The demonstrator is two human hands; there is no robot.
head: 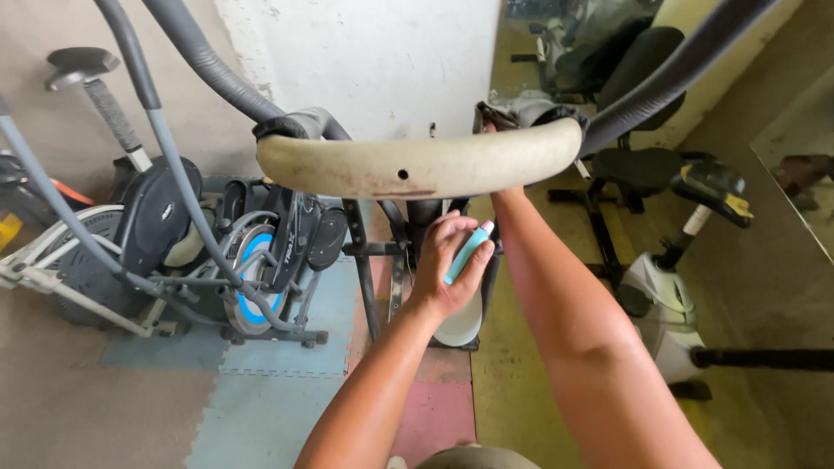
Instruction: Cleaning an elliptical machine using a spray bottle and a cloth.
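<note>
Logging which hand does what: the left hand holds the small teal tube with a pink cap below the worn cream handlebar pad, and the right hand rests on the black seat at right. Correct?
Not quite. In the head view the right hand reaches up to the end of the worn cream handlebar pad, not the black seat. The left hand does hold the small teal tube with a pink cap below the pad.

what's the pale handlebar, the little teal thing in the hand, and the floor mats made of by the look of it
Handlebar: probably a matte cream foam or rubber sleeve; scuffed, stained, with a small hole.
Teal thing, in the left hand: seems smooth, slightly glossy plastic with a pink tip.
Floor mats: likely soft foam tiles, dull in blue, pink and yellow, with seams between them.
</note>
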